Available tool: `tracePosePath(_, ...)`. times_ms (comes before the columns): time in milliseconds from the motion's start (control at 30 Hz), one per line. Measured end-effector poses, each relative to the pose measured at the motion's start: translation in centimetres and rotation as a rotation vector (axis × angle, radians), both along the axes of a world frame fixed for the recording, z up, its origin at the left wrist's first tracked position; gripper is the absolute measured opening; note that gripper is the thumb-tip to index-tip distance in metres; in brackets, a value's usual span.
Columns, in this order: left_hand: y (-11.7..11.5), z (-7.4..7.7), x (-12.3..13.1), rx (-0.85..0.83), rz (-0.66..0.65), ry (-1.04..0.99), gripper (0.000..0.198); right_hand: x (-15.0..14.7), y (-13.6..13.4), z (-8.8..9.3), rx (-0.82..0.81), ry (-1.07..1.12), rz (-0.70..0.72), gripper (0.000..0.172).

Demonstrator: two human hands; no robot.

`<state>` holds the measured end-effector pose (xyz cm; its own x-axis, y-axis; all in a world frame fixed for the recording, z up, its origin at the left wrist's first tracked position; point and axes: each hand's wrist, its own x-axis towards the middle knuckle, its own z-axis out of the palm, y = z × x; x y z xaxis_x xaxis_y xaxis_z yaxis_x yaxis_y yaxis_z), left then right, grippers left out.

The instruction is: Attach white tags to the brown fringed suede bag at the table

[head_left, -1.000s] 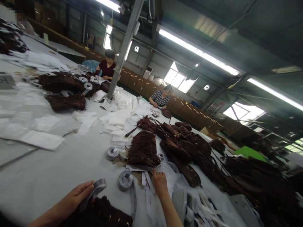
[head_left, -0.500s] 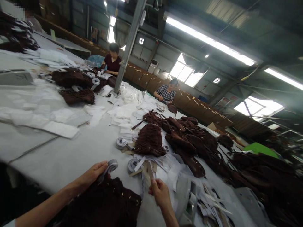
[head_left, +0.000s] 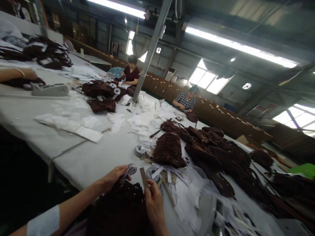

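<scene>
Fingers closed, my left hand (head_left: 115, 177) pinches a coiled strap with a pale grey-white wrapping (head_left: 132, 168) at the upper edge of a dark brown bag (head_left: 115, 209). The bag lies close to my body and shows small gold-coloured eyelets along its top. On its right side, my right hand (head_left: 154, 200) grips a narrow grey-brown strip (head_left: 143, 177) between thumb and fingers, the strip pointing upward. Just beyond my hands, another wrapped coil (head_left: 153, 173) rests among loose strips (head_left: 168, 193). A fringed brown bag (head_left: 168, 149) lies behind them.
Brown bags (head_left: 211, 157) are heaped along the right. White paper sheets (head_left: 71, 127) lie across the white table (head_left: 73, 164). A metal post (head_left: 152, 49) rises from it. A co-worker's hand (head_left: 27, 73) is at the left beside a grey tape dispenser (head_left: 50, 90); two people sit opposite.
My right hand has brought the strip leftward, from the loose strips to the bag's right side. My left hand still holds the coil. The view has turned left, showing a co-worker's arm.
</scene>
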<state>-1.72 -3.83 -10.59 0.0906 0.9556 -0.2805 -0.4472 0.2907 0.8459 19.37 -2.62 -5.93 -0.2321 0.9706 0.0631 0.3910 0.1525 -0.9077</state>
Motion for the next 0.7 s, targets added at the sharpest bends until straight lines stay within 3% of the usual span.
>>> tracePosePath(300,0.1,-0.7,0.2,0.066,-0.021,0.018,0.049,-3.3,0.0,-1.7,-0.056,-0.060,0.088,0.020)
tracePosePath(700,0.3,-1.2,0.4,0.125,-0.030,0.096,0.049,-5.2,1.6,-1.4,0.041,-0.171,0.009,0.044)
